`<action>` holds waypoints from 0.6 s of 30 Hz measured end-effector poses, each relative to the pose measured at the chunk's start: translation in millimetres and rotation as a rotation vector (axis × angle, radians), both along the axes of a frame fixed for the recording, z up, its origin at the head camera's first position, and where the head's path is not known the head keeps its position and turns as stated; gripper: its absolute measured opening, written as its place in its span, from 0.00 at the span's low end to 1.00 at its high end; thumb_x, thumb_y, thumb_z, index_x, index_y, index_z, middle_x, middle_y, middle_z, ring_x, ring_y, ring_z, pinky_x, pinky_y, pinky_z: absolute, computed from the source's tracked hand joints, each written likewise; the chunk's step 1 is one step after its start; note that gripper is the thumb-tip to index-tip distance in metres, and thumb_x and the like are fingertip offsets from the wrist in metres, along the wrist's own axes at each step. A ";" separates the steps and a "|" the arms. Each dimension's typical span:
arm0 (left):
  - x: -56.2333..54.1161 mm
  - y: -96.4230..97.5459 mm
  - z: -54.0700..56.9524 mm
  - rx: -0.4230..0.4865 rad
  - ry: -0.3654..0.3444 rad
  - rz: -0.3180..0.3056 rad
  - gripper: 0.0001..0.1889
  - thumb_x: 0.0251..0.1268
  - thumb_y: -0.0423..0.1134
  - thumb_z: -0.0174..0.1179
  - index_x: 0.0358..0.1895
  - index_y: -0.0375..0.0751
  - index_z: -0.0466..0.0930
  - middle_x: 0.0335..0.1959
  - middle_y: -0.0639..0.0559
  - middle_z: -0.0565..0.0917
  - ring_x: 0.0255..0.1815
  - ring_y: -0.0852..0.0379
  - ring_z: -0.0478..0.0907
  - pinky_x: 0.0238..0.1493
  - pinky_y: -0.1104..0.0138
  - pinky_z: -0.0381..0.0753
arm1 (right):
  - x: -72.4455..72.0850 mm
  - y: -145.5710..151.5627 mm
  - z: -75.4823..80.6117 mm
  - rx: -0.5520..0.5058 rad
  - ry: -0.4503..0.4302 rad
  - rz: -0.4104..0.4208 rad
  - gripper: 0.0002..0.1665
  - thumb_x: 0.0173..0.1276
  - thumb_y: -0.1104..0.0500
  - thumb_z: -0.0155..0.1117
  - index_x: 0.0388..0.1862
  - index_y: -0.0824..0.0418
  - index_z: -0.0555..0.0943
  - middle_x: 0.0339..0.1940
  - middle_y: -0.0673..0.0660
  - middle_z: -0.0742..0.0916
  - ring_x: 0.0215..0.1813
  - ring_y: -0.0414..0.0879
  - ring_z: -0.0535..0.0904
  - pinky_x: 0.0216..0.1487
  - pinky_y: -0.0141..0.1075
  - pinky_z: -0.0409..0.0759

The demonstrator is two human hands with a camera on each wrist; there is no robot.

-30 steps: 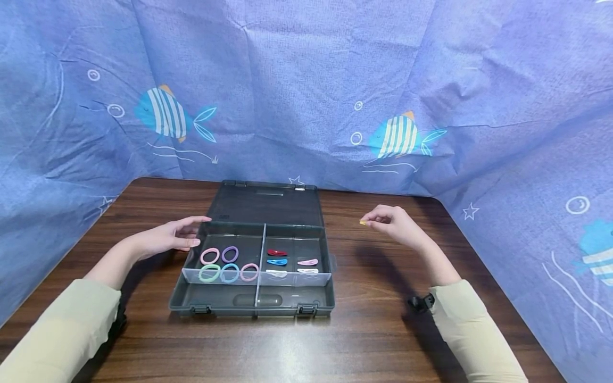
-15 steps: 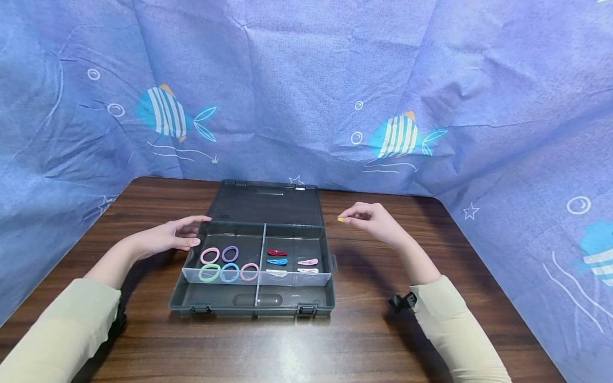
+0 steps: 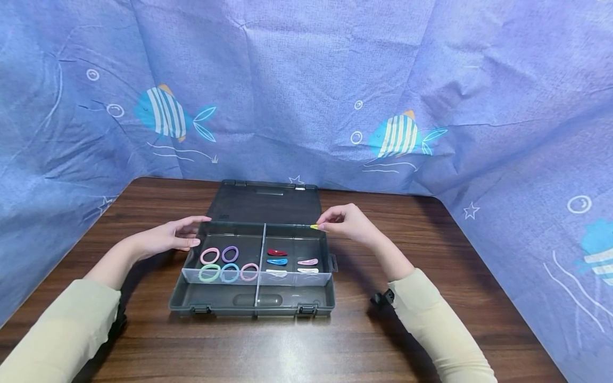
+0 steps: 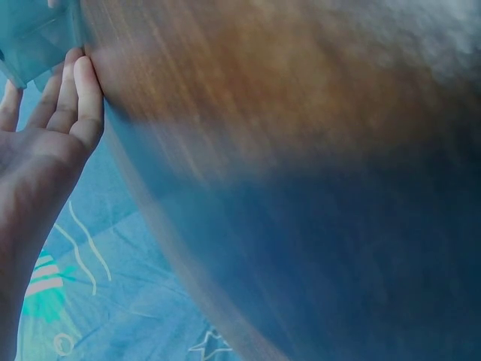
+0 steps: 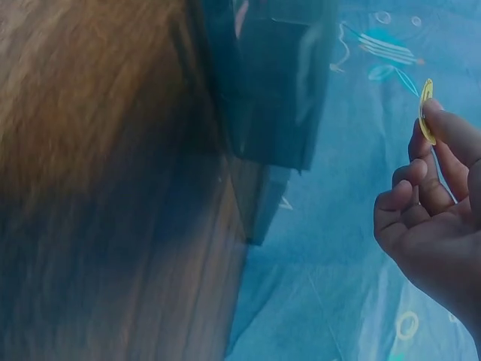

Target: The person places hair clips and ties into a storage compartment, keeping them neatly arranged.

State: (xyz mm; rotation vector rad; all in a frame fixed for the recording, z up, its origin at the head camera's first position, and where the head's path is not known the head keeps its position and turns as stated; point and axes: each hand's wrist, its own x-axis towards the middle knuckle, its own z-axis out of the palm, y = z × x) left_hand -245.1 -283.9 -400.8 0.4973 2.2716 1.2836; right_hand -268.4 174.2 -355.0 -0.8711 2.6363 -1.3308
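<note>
My right hand (image 3: pixel 351 223) pinches a yellow snap hair clip (image 3: pixel 314 226) between thumb and index finger, over the back right corner of a grey see-through divided box (image 3: pixel 215 295). The right wrist view shows the clip (image 5: pixel 427 111) edge-on at the fingertips. At the box's left wall, my left hand (image 3: pixel 165 238) rests its fingers against the side, fairly straight in the left wrist view. Several hair ties, among them a purple one (image 3: pixel 230 254), lie in the back left compartment. Red (image 3: pixel 277 252), blue (image 3: pixel 277 261), pink (image 3: pixel 308 261) and white clips (image 3: pixel 308 271) lie in the back right one.
The box's lid (image 3: pixel 268 205) lies folded back on the brown wooden table (image 3: pixel 230 346). Clear dividers (image 3: pixel 264 247) split the box. A blue cloth (image 3: pixel 306 80) with printed fish hangs behind and to the sides.
My right hand has moved left with the yellow hair clip, from over the table to the box's back right corner. The left hand and the box stay put.
</note>
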 end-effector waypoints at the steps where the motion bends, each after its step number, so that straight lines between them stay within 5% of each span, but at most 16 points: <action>1: 0.0 -0.1 -0.1 0.000 0.001 -0.001 0.33 0.69 0.43 0.54 0.74 0.49 0.51 0.73 0.33 0.49 0.72 0.32 0.46 0.60 0.49 0.69 | -0.4 -2.5 -1.6 0.016 0.006 0.005 0.03 0.59 0.59 0.70 0.32 0.56 0.86 0.27 0.48 0.87 0.27 0.41 0.77 0.29 0.31 0.75; 18: -1.3 -1.0 -1.0 -0.003 0.003 -0.003 0.33 0.69 0.43 0.54 0.74 0.50 0.51 0.73 0.33 0.49 0.72 0.32 0.46 0.60 0.49 0.69 | -14.7 -18.0 -35.2 0.234 0.136 0.109 0.03 0.57 0.57 0.71 0.29 0.55 0.87 0.28 0.45 0.88 0.29 0.33 0.78 0.31 0.28 0.74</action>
